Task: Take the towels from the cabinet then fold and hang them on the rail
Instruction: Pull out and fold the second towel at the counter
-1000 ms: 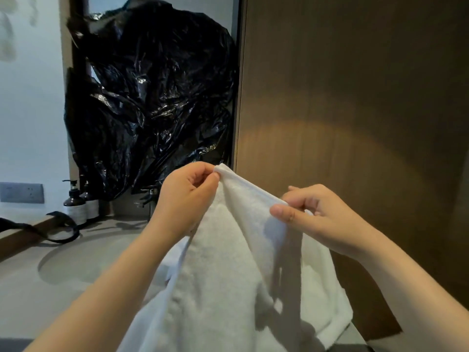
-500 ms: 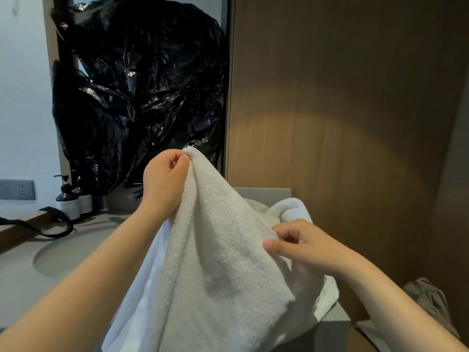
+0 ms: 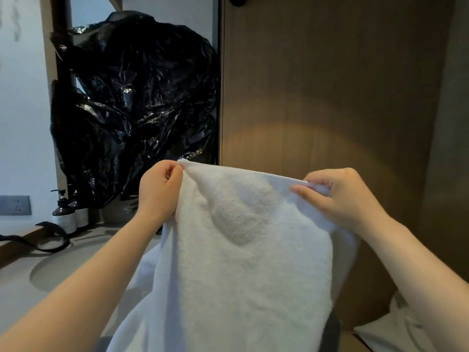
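Observation:
A white terry towel [image 3: 243,255] hangs spread out in front of me, its top edge stretched nearly level between my hands. My left hand [image 3: 160,189] pinches the towel's top left corner between thumb and fingers. My right hand [image 3: 340,196] pinches the top right end of the same edge. The towel's lower part drops out of the bottom of the view and hides the counter's near right side. No rail is in view.
A wooden panel [image 3: 330,85] fills the right half. Crumpled black plastic [image 3: 132,105] covers the mirror at the back left. Dark pump bottles [image 3: 63,212] stand on the grey counter beside a round basin [image 3: 58,270]. A wall socket [image 3: 15,205] sits far left.
My right hand rose from low on the towel and took the top edge, moving out to the right. The towel went from bunched to spread wide between both hands.

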{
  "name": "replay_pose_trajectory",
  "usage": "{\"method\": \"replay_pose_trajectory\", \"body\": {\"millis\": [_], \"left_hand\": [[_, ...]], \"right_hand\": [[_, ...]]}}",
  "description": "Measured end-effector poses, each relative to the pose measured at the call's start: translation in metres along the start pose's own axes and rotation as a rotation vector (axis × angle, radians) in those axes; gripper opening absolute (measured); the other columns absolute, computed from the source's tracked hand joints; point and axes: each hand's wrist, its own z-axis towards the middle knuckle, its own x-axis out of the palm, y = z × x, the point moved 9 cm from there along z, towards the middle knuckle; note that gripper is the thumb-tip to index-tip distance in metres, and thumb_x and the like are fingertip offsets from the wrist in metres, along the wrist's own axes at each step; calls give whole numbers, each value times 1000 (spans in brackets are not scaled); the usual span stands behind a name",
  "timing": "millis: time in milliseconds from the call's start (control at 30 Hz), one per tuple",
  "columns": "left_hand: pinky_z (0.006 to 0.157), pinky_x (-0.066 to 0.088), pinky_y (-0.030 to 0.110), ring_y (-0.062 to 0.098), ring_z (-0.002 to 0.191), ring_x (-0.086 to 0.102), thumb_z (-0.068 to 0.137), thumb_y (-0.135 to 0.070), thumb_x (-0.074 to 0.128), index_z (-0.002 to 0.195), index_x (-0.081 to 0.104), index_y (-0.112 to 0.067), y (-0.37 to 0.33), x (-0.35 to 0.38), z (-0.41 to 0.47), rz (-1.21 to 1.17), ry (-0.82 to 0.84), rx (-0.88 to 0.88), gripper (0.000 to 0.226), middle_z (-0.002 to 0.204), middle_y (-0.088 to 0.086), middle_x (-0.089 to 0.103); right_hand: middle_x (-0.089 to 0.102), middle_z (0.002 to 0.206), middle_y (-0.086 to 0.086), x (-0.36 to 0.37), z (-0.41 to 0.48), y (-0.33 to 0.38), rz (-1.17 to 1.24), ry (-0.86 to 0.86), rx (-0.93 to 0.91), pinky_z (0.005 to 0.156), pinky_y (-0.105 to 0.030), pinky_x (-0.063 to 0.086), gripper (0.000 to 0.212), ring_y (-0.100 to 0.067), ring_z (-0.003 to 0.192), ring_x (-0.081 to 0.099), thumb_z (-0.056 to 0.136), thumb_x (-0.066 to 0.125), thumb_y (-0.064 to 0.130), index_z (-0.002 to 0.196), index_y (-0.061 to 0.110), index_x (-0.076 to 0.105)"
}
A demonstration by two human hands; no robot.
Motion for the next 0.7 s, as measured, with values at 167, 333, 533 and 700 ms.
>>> {"method": "replay_pose_trajectory", "body": {"millis": [167,333,533,700], "left_hand": [[61,36,32,21,71,46,93,-19,47,88,60,9,-5,1,6,-74,41,-58,31,88,27,61],[54,25,30,14,60,30,94,-15,35,65,33,-12,-29,-6,3,-60,-14,-43,29,67,0,38],[53,28,30,12,61,34,96,-18,36,69,39,-6,-54,-28,4,-57,-14,55,30,70,2,44],[59,35,28,14,68,43,97,-18,37,91,54,5,-34,-39,1,-24,-22,60,30,88,18,58]], "right_hand": [[57,55,12,-35,24,18,-128,-31,-71,50,-13,39,43,-10,58,59,82,54,61,66,24,69],[54,57,12,-55,29,34,-245,-41,-132,51,-15,39,48,-9,56,57,82,51,64,63,23,65],[50,56,18,-67,9,33,-196,23,-130,50,-17,38,30,-9,63,58,78,54,66,62,41,53],[56,62,12,-49,-17,9,-187,192,-30,53,-34,44,37,-14,60,53,72,60,71,67,34,59]]}}
